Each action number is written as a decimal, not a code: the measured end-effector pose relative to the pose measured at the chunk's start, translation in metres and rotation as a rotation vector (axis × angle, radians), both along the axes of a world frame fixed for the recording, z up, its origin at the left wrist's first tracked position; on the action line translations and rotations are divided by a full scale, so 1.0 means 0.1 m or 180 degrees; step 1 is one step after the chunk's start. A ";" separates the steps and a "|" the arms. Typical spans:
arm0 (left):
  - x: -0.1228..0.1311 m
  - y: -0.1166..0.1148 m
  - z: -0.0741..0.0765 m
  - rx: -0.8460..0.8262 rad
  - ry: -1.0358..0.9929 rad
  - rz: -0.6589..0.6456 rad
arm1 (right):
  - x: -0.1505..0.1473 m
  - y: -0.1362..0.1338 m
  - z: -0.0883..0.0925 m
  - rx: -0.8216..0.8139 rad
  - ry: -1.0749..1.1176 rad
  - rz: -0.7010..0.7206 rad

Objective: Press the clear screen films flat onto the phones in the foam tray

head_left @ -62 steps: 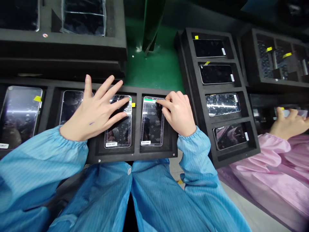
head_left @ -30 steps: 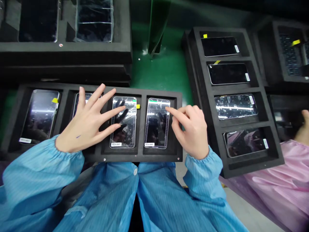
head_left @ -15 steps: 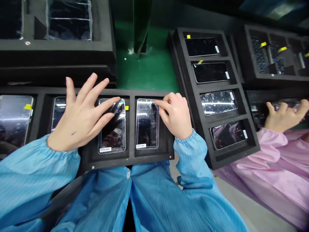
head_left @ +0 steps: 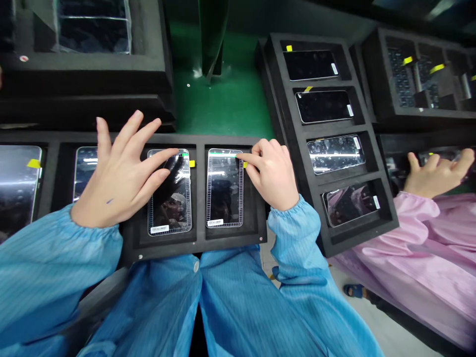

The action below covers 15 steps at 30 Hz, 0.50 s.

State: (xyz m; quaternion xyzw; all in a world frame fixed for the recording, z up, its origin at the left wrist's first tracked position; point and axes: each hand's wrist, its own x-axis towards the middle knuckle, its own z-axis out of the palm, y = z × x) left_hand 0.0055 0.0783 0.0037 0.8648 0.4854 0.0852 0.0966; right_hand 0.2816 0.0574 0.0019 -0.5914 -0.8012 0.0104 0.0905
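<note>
Two phone screens lie in neighbouring compartments of a black foam tray point(head_left: 199, 198) before me. Each has a white barcode label at its lower left and a green strip along its top. My left hand point(head_left: 117, 171) is spread over the left screen point(head_left: 169, 203), its index fingertip near the top edge; whether it touches I cannot tell. At the upper right corner of the right screen point(head_left: 225, 193) is the index fingertip of my right hand point(head_left: 273, 171). Its thumb is apart, the other fingers curled. Between them a yellow tab point(head_left: 245, 164) peeks out.
To the right stands another foam tray point(head_left: 316, 131) with several screens. Beyond it, a co-worker's hand point(head_left: 437, 176) in a pink sleeve is over dark parts. Stacked foam trays point(head_left: 92, 64) rise at the back left. A green surface point(head_left: 223, 109) shows behind my tray.
The view has shifted slightly, so the trays sit a little further left and higher. The yellow tab by my right fingers now shows. Both hands keep nearly the same pose.
</note>
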 end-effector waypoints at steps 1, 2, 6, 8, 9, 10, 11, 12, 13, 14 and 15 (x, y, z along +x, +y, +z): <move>-0.01 0.00 0.00 0.0007 -0.0005 -0.0008 | 0.02 -0.01 0.00 0.0011 -0.0001 -0.0024; -0.01 0.00 -0.01 0.0013 -0.0004 -0.0010 | 0.03 -0.02 0.00 0.0024 0.0000 -0.0047; -0.02 0.01 -0.02 0.0005 0.0029 -0.0013 | 0.10 -0.04 -0.01 0.0047 -0.0024 -0.0137; -0.02 0.01 -0.02 -0.0004 0.0030 -0.0026 | 0.12 -0.03 -0.02 0.0055 -0.0040 -0.0167; -0.02 0.01 -0.02 0.0002 0.0031 -0.0036 | 0.13 -0.03 -0.02 0.0067 -0.0038 -0.0173; -0.02 0.02 -0.03 0.0012 0.0037 -0.0046 | 0.14 -0.03 -0.02 0.0086 -0.0027 -0.0174; -0.02 0.02 -0.03 0.0023 0.0051 -0.0044 | 0.14 -0.03 -0.02 0.0112 -0.0008 -0.0168; -0.03 0.02 -0.03 0.0031 0.0067 -0.0041 | 0.14 -0.04 -0.01 0.0142 0.0018 -0.0159; -0.03 0.03 -0.03 0.0038 0.0085 -0.0037 | 0.13 -0.04 -0.01 0.0171 0.0051 -0.0147; -0.03 0.03 -0.03 0.0037 0.0114 -0.0034 | 0.12 -0.05 0.00 0.0204 0.0098 -0.0137; -0.03 0.03 -0.04 0.0025 0.0151 -0.0032 | 0.11 -0.07 0.01 0.0236 0.0155 -0.0131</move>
